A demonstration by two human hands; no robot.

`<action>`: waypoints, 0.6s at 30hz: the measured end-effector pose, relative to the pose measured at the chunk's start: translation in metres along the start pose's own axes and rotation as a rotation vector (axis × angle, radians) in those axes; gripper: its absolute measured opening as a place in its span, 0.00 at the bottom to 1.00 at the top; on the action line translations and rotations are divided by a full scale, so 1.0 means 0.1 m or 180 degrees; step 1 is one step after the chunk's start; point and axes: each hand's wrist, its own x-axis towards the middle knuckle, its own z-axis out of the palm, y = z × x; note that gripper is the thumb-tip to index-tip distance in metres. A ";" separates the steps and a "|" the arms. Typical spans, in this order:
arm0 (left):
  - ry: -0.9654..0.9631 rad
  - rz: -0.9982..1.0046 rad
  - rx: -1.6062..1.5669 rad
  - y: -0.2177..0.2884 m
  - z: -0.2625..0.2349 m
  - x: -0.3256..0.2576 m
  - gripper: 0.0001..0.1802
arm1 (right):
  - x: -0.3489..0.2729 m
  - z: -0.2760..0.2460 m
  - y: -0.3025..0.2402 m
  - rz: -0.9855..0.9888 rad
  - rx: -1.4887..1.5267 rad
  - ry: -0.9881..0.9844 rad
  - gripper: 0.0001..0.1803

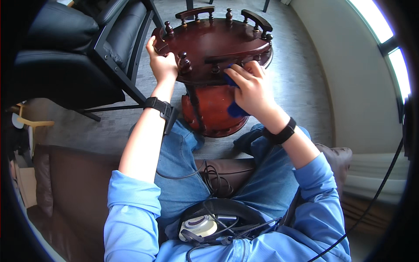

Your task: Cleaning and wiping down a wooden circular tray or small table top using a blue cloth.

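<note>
In front of my knees stands a small round dark-red wooden table with a low railing of turned posts and curved rail pieces around its top. My left hand grips a curved rail piece at the left edge, thumb bent over it. Bunched in my right hand is a dark blue cloth, pressed at the near right railing, below a curved rail. Part of the cloth hangs below the tabletop's edge. My right fingertips are partly hidden behind the cloth and railing.
A black padded chair with a metal frame is close on the left. I sit on a brown sofa. A pouch with cables lies on my lap. A wall with a window is on the right; a black cable hangs there.
</note>
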 end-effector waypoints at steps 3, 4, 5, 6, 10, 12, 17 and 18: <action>-0.0081 -0.0133 0.0089 0.10 0.04 -0.08 0.36 | -0.10 0.02 0.00 -0.0325 0.0146 0.0040 0.24; -0.0106 -0.0197 0.0099 0.14 0.03 -0.09 0.36 | -0.11 0.03 -0.05 -0.0431 0.0299 0.0033 0.26; 0.0018 0.0051 0.0124 0.12 0.03 -0.06 0.36 | -0.12 0.07 -0.18 -0.0448 0.0141 0.0166 0.29; 0.0040 0.0061 0.0136 0.09 0.03 -0.02 0.36 | -0.13 0.11 -0.23 -0.0358 0.0030 0.0113 0.32; -0.0004 -0.0059 0.0098 -0.01 0.05 0.11 0.34 | -0.15 0.27 -0.21 -0.0444 -0.0235 0.0164 0.30; 0.0022 0.0075 -0.0037 -0.12 0.03 0.14 0.34 | -0.12 0.34 -0.23 -0.0634 -0.0194 0.0274 0.27; -0.0146 -0.0034 -0.0197 -0.17 0.11 0.16 0.36 | 0.05 0.48 -0.21 -0.1233 -0.0011 0.0321 0.24; -0.0127 -0.0005 -0.0224 -0.21 0.09 0.18 0.36 | 0.08 0.58 -0.24 -0.1387 -0.0046 0.0350 0.22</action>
